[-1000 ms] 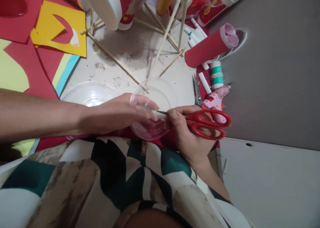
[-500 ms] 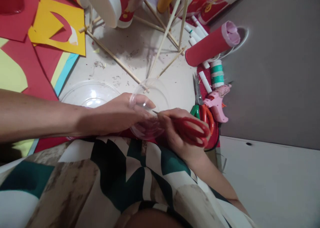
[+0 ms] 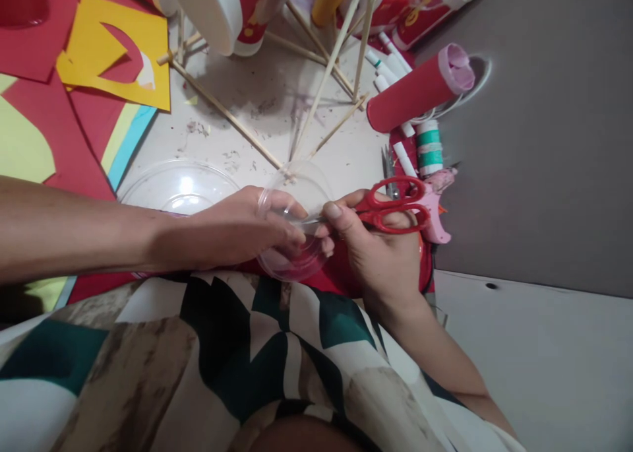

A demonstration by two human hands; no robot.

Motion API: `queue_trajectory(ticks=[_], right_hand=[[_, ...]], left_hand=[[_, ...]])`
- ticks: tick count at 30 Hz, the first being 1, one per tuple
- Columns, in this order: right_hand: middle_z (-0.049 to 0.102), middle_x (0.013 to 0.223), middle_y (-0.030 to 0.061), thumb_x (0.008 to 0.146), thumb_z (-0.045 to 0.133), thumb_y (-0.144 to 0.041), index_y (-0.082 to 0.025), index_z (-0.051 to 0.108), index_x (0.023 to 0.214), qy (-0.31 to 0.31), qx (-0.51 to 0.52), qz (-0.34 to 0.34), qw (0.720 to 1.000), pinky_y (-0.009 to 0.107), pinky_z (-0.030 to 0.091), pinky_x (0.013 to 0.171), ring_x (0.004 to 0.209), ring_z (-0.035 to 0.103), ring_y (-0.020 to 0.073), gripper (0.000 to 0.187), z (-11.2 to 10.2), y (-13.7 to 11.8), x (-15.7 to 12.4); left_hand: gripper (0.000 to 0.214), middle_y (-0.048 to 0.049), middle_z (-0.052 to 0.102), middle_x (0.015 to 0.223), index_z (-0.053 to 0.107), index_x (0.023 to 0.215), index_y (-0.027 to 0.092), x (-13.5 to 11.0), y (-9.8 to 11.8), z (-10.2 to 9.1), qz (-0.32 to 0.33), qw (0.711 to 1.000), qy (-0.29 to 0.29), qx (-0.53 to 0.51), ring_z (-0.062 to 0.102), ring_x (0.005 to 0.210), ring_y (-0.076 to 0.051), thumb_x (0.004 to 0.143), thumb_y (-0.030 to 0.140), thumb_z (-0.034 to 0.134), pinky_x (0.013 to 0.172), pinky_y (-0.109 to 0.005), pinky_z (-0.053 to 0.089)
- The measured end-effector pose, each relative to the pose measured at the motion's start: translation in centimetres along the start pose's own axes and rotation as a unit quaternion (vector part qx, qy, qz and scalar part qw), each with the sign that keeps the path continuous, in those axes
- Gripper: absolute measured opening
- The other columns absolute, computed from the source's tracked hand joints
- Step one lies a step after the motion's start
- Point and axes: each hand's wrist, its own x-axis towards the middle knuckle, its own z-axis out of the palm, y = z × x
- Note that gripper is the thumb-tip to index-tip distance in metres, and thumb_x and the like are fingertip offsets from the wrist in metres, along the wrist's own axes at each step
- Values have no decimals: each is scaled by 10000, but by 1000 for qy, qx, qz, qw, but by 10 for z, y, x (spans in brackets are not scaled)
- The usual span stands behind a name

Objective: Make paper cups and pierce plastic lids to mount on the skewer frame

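Note:
My left hand [image 3: 247, 224] grips a clear plastic cup [image 3: 297, 267] from its left side, the round face turned toward the right. In my right hand [image 3: 380, 254] is a pair of red-handled scissors [image 3: 395, 204], pinched near the pivot with the blades pointing left. The blade tip meets the middle of the cup's round face; whether it has pierced the plastic I cannot tell. Behind my left wrist a clear plastic lid or bowl [image 3: 182, 181] lies on the table.
A frame of wooden sticks [image 3: 227, 119] stands beyond my hands. Right of it are a red tube [image 3: 410, 96], a pink glue gun [image 3: 438, 208] and a green-and-white roll [image 3: 429, 147]. Red and yellow paper [image 3: 119, 49] covers the left. A grey wall [image 3: 544, 142] bounds the right.
My right hand has turned over, so the scissors' handles have swung upward and to the right. The blades still point at the cup, which has barely moved in my left hand.

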Motion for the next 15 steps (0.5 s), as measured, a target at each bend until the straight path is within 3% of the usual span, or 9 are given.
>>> queue_trajectory(ticks=[3,7,10,15], right_hand=[[695,612,-40,905,739,-360,-237,663,786,-31,-13,-28,999,236,521,421,439,610,117,188,-5,2,2],[713,656,-24,918,702,-297,-226,684,787,-133,-142,-121,973,257,565,538,546,669,138,150,-20,-7,11],[754,756,-14,930,669,-254,-237,684,815,-220,-225,-204,927,252,575,630,660,707,141,117,-30,-20,23],[734,776,10,978,521,-211,-252,654,921,-355,-298,-351,813,251,530,589,670,687,146,150,-33,-37,36]], left_hand=[[269,-38,760,858,732,1009,191,-1,3,-1,-3,999,16,37,730,815,-203,747,246,764,693,-262,556],[244,-29,751,826,739,981,202,-3,7,0,-18,997,21,68,719,778,-198,751,279,766,660,-253,540],[218,-26,753,829,740,988,195,-5,10,2,-32,996,28,83,707,766,-185,779,252,716,648,-240,514],[184,-21,730,789,746,951,173,-9,16,6,-35,990,51,130,668,692,-167,784,209,679,591,-232,456]])
